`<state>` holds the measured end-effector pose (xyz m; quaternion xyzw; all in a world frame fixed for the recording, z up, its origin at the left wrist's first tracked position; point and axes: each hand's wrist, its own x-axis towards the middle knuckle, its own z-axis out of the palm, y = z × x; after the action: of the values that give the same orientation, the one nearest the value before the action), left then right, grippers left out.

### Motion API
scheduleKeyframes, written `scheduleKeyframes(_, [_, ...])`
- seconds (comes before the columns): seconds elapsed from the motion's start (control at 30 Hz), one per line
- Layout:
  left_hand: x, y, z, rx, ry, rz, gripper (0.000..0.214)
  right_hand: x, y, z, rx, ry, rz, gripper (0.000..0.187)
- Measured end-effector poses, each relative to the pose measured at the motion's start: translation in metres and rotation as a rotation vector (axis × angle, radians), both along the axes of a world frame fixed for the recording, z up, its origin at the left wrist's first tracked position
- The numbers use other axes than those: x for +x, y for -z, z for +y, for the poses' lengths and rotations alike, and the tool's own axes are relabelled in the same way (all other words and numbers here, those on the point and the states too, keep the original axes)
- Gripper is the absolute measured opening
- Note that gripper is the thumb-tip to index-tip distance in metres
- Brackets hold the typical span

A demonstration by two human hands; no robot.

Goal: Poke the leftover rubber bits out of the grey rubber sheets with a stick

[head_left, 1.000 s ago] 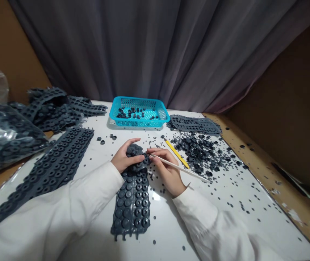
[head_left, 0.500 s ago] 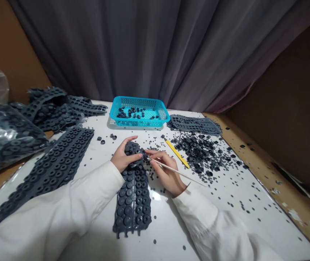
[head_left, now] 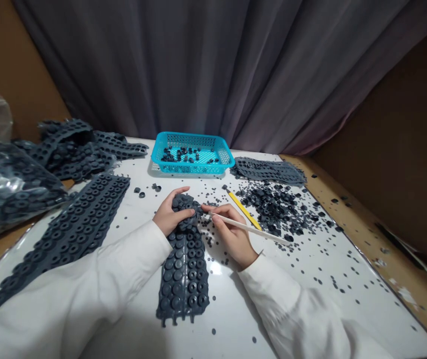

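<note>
A dark grey rubber strip (head_left: pixel 185 271) studded with round pads lies lengthwise on the white table (head_left: pixel 348 269) in front of me. My left hand (head_left: pixel 170 215) is closed on the strip's far end, which is bent up off the table. My right hand (head_left: pixel 232 234) pinches a thin white stick (head_left: pixel 253 230) like a pen, its tip at the bent end of the strip. Both sleeves are white.
A turquoise basket (head_left: pixel 192 154) with small dark pieces stands at the back. A heap of loose rubber rings (head_left: pixel 273 207) and a yellow pencil (head_left: pixel 244 211) lie right of my hands. More strips (head_left: pixel 67 232) and a plastic bag (head_left: pixel 7 187) fill the left side.
The strip has slid a little toward me and its bent end sits slightly higher. My right hand has shifted slightly right, the stick still at the strip's end.
</note>
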<state>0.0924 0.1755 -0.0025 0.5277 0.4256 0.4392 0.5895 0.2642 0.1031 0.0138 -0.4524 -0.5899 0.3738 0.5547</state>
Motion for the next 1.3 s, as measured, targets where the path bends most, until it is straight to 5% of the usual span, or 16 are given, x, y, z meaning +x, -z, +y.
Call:
scheduleKeyframes(0.27, [-0.001,0.004,0.002,0.022,-0.004,0.015,0.067,-0.001,0.001,-0.001,0.002,0.027,-0.089,0.009])
scheduleKeyframes(0.7, [0.0,-0.002,0.0,-0.005,0.047,-0.012,0.067,-0.001,0.006,0.003,0.248,0.094,-0.521,0.019])
scheduleKeyframes(1.03, [-0.001,-0.005,-0.001,0.015,0.123,-0.001,0.068,-0.003,0.009,0.007,0.229,0.1,-0.518,0.018])
scheduleKeyframes(1.3, [0.0,-0.008,-0.003,0.038,0.104,0.011,0.069,0.006,0.008,0.01,0.08,0.279,-0.391,0.017])
